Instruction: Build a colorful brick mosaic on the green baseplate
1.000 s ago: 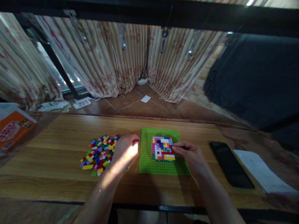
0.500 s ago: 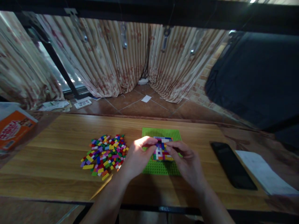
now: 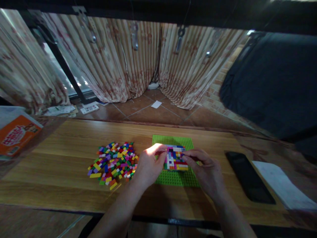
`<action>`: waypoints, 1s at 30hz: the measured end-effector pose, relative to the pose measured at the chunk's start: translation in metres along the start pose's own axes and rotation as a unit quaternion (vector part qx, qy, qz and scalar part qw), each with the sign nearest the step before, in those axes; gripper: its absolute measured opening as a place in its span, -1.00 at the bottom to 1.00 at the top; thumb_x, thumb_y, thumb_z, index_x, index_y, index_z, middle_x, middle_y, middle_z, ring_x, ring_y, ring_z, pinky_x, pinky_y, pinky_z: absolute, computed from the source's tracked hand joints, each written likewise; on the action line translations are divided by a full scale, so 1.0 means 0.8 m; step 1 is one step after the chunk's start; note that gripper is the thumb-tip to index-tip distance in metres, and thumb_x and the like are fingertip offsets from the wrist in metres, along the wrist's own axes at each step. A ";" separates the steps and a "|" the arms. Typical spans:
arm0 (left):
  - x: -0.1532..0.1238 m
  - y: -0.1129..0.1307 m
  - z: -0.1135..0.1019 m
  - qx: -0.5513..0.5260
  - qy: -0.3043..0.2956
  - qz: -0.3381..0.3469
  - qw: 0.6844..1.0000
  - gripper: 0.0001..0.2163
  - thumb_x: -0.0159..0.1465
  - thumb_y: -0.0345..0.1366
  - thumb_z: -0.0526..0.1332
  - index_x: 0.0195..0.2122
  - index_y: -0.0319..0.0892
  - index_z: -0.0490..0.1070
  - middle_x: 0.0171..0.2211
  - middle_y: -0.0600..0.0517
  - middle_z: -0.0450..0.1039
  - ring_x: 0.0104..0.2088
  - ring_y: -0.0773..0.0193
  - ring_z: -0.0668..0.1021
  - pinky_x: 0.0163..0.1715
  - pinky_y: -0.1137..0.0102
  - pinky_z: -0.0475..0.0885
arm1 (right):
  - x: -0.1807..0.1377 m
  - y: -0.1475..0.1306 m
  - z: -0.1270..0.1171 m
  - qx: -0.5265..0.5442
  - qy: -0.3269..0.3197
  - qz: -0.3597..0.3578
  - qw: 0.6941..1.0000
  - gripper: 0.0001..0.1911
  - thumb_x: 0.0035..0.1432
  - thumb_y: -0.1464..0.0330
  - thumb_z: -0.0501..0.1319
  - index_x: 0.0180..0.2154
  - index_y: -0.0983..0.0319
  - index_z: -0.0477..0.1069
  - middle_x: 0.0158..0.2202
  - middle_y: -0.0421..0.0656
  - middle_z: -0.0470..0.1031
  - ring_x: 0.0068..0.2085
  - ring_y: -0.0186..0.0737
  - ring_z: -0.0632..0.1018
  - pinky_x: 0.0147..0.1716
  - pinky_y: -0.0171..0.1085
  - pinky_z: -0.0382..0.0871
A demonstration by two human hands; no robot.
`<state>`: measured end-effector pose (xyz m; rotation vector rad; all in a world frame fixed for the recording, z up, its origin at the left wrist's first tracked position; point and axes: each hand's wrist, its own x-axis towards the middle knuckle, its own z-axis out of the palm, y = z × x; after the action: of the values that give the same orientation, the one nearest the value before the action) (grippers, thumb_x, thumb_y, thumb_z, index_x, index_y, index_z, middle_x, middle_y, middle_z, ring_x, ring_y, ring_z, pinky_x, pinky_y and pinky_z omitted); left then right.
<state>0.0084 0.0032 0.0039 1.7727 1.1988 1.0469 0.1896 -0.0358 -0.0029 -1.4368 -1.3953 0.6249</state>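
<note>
A green baseplate (image 3: 173,178) lies on the wooden table, carrying a square mosaic of small coloured bricks (image 3: 175,158). My left hand (image 3: 150,165) rests on the plate's left part, its fingers curled and pinched against the mosaic's left edge. My right hand (image 3: 206,168) has its fingertips pinched at the mosaic's right edge. Whether either pinch holds a loose brick is hidden by the fingers. A heap of loose coloured bricks (image 3: 112,162) lies on the table left of my left hand.
A black phone (image 3: 249,180) lies right of the plate, with white paper (image 3: 279,188) beside it. An orange box (image 3: 16,134) stands at the far left. Behind the table are tiled floor and striped curtains (image 3: 138,59); a dark cloth (image 3: 274,82) hangs at right.
My left hand left the brick heap and moved right onto the baseplate, to the mosaic's left edge. My right hand stayed at the mosaic's right edge. The camera tilted slightly.
</note>
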 end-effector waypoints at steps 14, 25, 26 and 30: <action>0.001 -0.007 0.001 0.068 0.003 -0.025 0.997 -0.85 0.24 -0.36 0.14 -0.23 -0.13 0.49 -0.30 0.06 0.58 -0.28 0.28 0.59 -0.25 0.42 0.48 | 0.003 0.024 0.010 -0.128 0.022 -0.043 0.991 -0.94 0.02 0.23 0.34 -0.40 0.02 0.58 -0.06 -0.15 0.40 -0.01 -0.05 0.39 0.01 0.00 0.27; 0.000 -0.006 -0.001 0.080 -0.010 -0.039 0.996 -0.84 0.25 -0.37 0.11 -0.24 -0.11 0.48 -0.30 0.08 0.57 -0.27 0.29 0.58 -0.20 0.41 0.46 | 0.007 0.033 0.015 -0.051 0.008 0.020 0.998 -0.89 -0.02 0.20 0.35 -0.46 0.08 0.57 -0.07 -0.14 0.38 0.00 -0.06 0.42 0.02 -0.02 0.29; 0.000 -0.006 -0.001 0.081 -0.010 -0.039 0.996 -0.84 0.24 -0.37 0.11 -0.24 -0.11 0.48 -0.31 0.07 0.57 -0.26 0.28 0.58 -0.20 0.40 0.46 | 0.006 0.033 0.015 -0.055 0.008 0.019 0.998 -0.89 -0.01 0.20 0.34 -0.46 0.07 0.57 -0.08 -0.14 0.38 0.00 -0.05 0.42 0.02 -0.02 0.29; 0.001 -0.005 0.000 0.089 -0.008 -0.033 0.995 -0.84 0.22 -0.39 0.12 -0.29 -0.13 0.49 -0.31 0.04 0.57 -0.27 0.26 0.57 -0.23 0.39 0.47 | 0.005 0.030 0.016 -0.064 0.010 0.016 0.998 -0.88 0.01 0.20 0.32 -0.46 0.08 0.56 -0.08 -0.14 0.38 -0.01 -0.06 0.42 0.00 -0.03 0.31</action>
<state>0.0072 0.0049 0.0006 1.8589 1.3676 0.9111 0.1892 -0.0243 -0.0279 -1.5644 -1.4219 0.5482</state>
